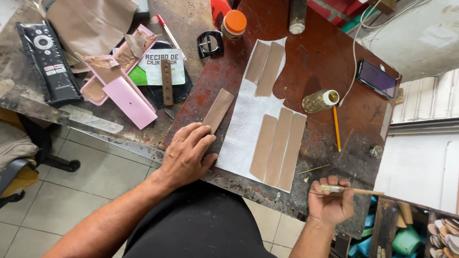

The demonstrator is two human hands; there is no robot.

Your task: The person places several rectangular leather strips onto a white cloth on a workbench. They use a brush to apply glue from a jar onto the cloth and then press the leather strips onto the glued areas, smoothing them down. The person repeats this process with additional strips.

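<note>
- Gripping a thin brush (351,190) in our right hand (330,203), fingers curled around its handle, nearest us.
- Our left hand (187,155) lies flat, fingers together, pinning a tan strip (218,110) to the board (325,57).
- Five more strips (278,147) rest on white cloth (244,124) beyond.

Bright, even daylight, soft shadows, sharp focus (edges slightly bowed).

matt tan leather strips (278,147), scuffed wooden board (330,57)
</note>
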